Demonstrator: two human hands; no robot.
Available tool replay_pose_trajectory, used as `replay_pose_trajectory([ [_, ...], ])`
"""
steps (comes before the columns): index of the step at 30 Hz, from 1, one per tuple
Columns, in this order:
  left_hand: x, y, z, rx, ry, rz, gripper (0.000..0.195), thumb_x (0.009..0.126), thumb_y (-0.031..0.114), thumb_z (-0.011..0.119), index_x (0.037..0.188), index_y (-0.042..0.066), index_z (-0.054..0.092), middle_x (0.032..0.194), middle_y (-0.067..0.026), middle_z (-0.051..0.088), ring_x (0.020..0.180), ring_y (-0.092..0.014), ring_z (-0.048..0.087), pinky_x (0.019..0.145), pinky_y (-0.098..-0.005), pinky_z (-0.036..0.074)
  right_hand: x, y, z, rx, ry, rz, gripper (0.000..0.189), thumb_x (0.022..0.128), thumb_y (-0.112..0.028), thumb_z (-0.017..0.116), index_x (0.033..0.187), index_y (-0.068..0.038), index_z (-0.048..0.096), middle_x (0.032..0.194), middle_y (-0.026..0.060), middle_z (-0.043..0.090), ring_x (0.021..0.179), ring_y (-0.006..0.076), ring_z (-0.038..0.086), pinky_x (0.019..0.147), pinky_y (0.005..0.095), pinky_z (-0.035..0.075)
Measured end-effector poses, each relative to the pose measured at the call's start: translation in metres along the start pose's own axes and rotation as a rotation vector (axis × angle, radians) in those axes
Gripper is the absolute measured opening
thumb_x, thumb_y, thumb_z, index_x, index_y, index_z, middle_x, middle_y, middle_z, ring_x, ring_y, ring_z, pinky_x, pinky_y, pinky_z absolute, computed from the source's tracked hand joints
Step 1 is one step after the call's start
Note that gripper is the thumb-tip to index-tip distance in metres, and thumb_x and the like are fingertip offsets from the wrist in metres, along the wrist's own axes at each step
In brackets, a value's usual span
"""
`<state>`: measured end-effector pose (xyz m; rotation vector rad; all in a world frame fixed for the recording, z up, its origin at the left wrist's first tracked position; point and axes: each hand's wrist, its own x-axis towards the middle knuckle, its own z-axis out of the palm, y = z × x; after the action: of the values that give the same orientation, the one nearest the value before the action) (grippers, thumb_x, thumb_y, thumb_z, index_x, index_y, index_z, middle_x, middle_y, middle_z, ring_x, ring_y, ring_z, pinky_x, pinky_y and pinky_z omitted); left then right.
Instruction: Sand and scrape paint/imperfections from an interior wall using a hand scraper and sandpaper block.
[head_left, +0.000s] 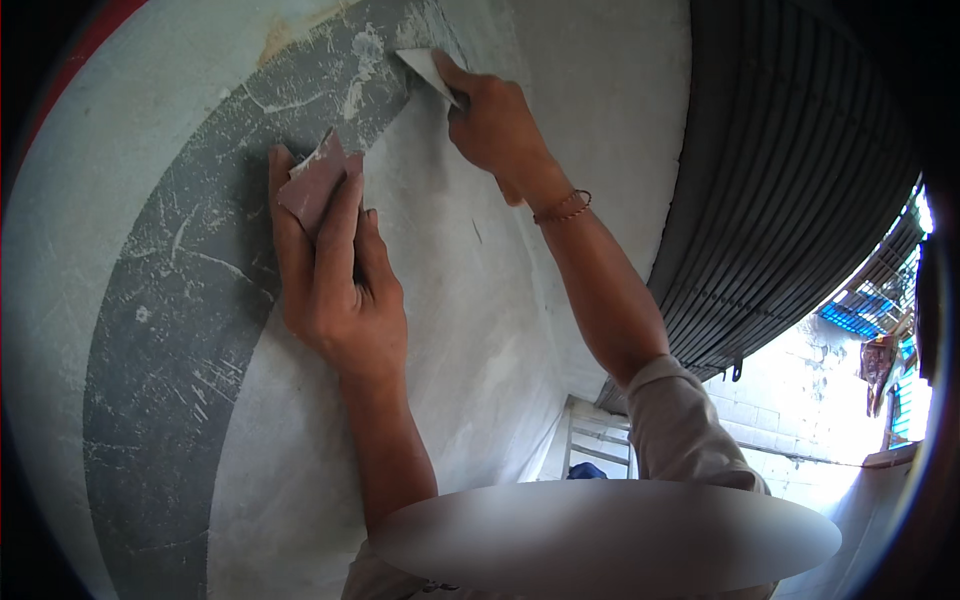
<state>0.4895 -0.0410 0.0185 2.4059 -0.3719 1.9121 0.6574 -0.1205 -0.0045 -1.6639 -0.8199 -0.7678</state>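
Observation:
My left hand (341, 307) holds a folded piece of reddish-brown sandpaper (319, 187) between its fingers, its whitish worn edge turned up. Behind it runs a curved dark grey band (172, 300) on a pale wall (465, 300), marked with scratches and whitish patches. Higher and to the right, my right hand (499, 127) grips a flat putty scraper (429, 69) with a pale, pointed blade. The blade lies over the band's upper right part; whether it touches the surface, I cannot tell. A braided cord bracelet (562, 208) circles the right wrist.
A dark ribbed roller shutter (765, 187) borders the pale wall on the right. Below it stand a ladder (600, 442), a blue item (586, 471) and a brightly lit white block wall (780, 420). A red edge (75, 67) curves at upper left. A blurred oval covers the bottom.

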Motion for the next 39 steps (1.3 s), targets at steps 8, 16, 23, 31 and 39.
replay_pose_trajectory([
  [8,0.003,-0.005,0.003,0.062,-0.014,0.042,0.029,0.082,-0.004,0.058,0.109,0.003,0.063,0.124,-0.0241,0.049,0.12,-0.04,0.045,0.092,-0.0462,0.049,-0.001,-0.003,-0.001,0.078,-0.071,0.011,0.064,0.07,0.01,0.049,0.13,-0.012,0.048,0.089,0.0243,0.061,0.081,0.0403,0.06,0.073,0.0401,0.048],
  [16,0.0,-0.005,0.003,0.037,-0.019,0.048,0.027,0.083,-0.004,0.057,0.109,0.003,0.063,0.125,-0.0266,0.048,0.119,-0.041,0.046,0.091,-0.0455,0.049,-0.011,-0.005,0.001,0.058,-0.072,-0.015,0.065,0.07,0.01,0.048,0.131,-0.011,0.047,0.09,0.0251,0.061,0.079,0.0408,0.06,0.07,0.0393,0.048],
  [23,0.002,-0.003,0.004,0.018,-0.004,0.016,0.028,0.083,-0.004,0.058,0.11,0.003,0.063,0.122,-0.025,0.05,0.12,-0.04,0.046,0.092,-0.0448,0.05,-0.003,0.0,0.002,0.112,-0.032,-0.082,0.061,0.064,0.008,0.05,0.125,0.0,0.05,0.078,0.0243,0.061,0.073,0.0406,0.059,0.069,0.0433,0.048],
  [31,0.003,-0.002,0.008,-0.011,0.013,0.002,0.029,0.082,-0.003,0.058,0.11,0.004,0.063,0.124,-0.0245,0.049,0.12,-0.04,0.046,0.092,-0.0447,0.05,0.007,0.0,-0.003,0.105,-0.031,-0.087,0.063,0.063,0.009,0.05,0.125,0.0,0.05,0.075,0.0243,0.06,0.071,0.0406,0.06,0.069,0.0428,0.049],
  [39,0.001,-0.003,0.007,0.011,-0.004,0.014,0.029,0.083,-0.003,0.058,0.111,0.005,0.063,0.126,-0.0246,0.048,0.121,-0.04,0.045,0.093,-0.046,0.049,-0.004,-0.011,-0.006,0.127,-0.101,0.007,0.064,0.071,0.008,0.05,0.131,-0.014,0.048,0.086,0.0241,0.061,0.078,0.042,0.058,0.07,0.0403,0.048],
])
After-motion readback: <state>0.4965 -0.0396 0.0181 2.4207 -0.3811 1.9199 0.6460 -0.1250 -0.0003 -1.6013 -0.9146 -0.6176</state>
